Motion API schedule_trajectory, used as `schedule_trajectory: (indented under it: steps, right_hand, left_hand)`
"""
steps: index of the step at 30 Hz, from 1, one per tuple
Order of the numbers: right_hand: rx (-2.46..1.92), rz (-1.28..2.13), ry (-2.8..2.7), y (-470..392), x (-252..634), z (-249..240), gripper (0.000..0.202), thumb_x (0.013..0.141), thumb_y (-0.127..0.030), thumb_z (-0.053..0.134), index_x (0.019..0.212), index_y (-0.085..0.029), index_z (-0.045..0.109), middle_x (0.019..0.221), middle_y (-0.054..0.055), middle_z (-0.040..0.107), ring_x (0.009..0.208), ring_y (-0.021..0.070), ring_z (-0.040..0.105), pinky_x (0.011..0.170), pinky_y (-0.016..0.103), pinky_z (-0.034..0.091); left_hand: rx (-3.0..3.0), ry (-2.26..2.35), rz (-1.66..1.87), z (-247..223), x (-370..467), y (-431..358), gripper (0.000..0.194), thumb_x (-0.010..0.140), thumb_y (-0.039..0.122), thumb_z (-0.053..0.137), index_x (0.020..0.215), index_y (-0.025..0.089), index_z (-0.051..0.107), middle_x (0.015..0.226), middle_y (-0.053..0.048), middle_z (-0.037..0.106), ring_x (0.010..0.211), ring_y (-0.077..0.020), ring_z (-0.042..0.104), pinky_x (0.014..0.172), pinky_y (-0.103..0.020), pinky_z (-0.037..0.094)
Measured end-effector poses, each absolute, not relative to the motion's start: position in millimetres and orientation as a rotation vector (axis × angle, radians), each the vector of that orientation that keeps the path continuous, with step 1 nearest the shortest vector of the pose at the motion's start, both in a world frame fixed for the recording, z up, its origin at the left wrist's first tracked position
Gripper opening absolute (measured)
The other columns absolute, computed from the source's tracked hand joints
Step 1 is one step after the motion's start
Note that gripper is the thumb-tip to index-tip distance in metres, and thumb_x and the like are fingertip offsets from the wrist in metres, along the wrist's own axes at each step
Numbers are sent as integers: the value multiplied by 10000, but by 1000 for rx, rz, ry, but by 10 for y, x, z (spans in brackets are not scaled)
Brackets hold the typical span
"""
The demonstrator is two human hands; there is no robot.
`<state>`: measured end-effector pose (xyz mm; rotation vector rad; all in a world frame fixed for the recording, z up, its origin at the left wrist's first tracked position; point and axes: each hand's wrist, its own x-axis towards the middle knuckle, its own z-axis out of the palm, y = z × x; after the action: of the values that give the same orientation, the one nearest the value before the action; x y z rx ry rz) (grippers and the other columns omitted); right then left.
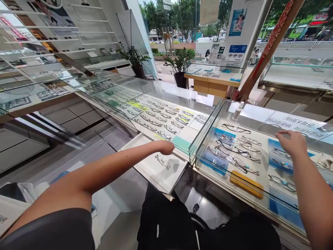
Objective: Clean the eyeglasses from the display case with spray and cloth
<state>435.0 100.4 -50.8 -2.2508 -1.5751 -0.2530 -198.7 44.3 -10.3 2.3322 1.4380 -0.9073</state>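
My left hand (166, 147) is closed above an open white drawer (145, 163) of the display counter; what it holds, if anything, is hidden. Just below it, one pair of glasses (163, 161) lies in the drawer. My right hand (292, 141) hovers over the glass top of the right showcase, fingers bent and a little apart, with nothing seen in it. Under that glass are several glasses (239, 163), blue cards (279, 156) and a yellow case (246, 184). A pair of dark-framed glasses (236, 128) is near the back of this showcase.
A small white bottle (238, 110) stands on the right glass top. Rows of glasses (158, 116) fill the middle showcase. Potted plants (180, 66) and a wooden table (213, 78) stand beyond. My black-clad legs (166, 222) are below the counter edge.
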Motion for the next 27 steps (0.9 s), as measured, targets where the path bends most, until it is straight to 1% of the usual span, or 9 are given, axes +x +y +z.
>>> schedule_trajectory:
  steps: [2, 4, 7, 9, 13, 17, 20, 23, 27]
  right_hand:
    - [-2315, -138, -1531, 991, 4300, -477, 477, 952, -543, 523, 1211, -221, 760, 1239, 227, 644, 1230, 369, 534, 987, 445, 418]
    - [-2368, -58, -1478, 966, 4223, -417, 537, 944, -576, 519, 1290, -221, 724, 1342, 238, 605, 1292, 388, 502, 1017, 461, 409]
    - [-2403, -58, -1461, 928, 4115, -336, 566, 933, -604, 511, 1313, -230, 699, 1392, 227, 583, 1309, 398, 493, 1032, 478, 408]
    - [-2407, -80, -1461, 909, 4065, -305, 567, 932, -609, 498, 1303, -227, 693, 1402, 227, 580, 1310, 402, 493, 1042, 490, 409]
    - [-2404, -116, -1452, 891, 3999, -264, 547, 920, -594, 477, 1251, -220, 699, 1391, 227, 597, 1275, 411, 525, 1048, 506, 424]
    - [-2394, -122, -1436, 883, 3955, -228, 550, 891, -613, 468, 1211, -232, 703, 1366, 207, 615, 1250, 410, 545, 1042, 519, 447]
    - [-2366, -148, -1437, 884, 3956, -234, 573, 882, -647, 457, 1189, -233, 708, 1336, 199, 623, 1234, 417, 553, 1039, 539, 456]
    - [-2346, -174, -1450, 892, 3987, -266, 587, 868, -667, 467, 1168, -226, 713, 1288, 192, 633, 1206, 419, 571, 1040, 555, 464]
    - [-2325, -193, -1442, 892, 4027, -301, 583, 866, -675, 487, 1164, -228, 713, 1277, 179, 637, 1218, 420, 566, 1054, 564, 460]
  left_hand:
    - [2392, 1457, -858, -322, -1962, 658, 182, 873, 185, 625, 917, 132, 793, 947, -181, 795, 857, -271, 733, 788, -349, 524]
    - [2486, 1474, -740, -516, -1912, 866, 226, 941, 206, 569, 976, 128, 778, 948, -183, 787, 857, -274, 735, 799, -365, 519]
    - [2657, 1484, -476, -758, -1795, 1172, 341, 1051, 262, 432, 1094, 131, 743, 1071, -191, 770, 997, -289, 719, 896, -405, 498]
    - [2750, 1490, -300, -896, -1687, 1388, 356, 1071, 300, 417, 1134, 129, 723, 1183, -201, 740, 1125, -307, 674, 977, -433, 467]
    - [2833, 1542, -24, -1145, -1422, 1903, 318, 1055, 320, 481, 1179, 132, 704, 1286, -200, 698, 1222, -329, 608, 1048, -463, 428]
    - [2854, 1576, 159, -1350, -1145, 2517, 305, 1017, 213, 499, 1246, 150, 691, 1408, -192, 663, 1342, -342, 561, 1115, -495, 410]
    - [2881, 1543, 259, -1460, -991, 2965, 374, 995, 128, 460, 1290, 165, 687, 1588, -172, 562, 1515, -340, 434, 1203, -530, 347]
    - [2883, 1536, 308, -1538, -922, 3346, 408, 948, 64, 456, 1244, 158, 720, 1678, -168, 476, 1603, -362, 322, 1239, -587, 289]
    - [2867, 1494, 276, -1613, -918, 3697, 346, 892, 61, 511, 1080, 174, 777, 1655, -141, 522, 1605, -401, 310, 1207, -631, 299]
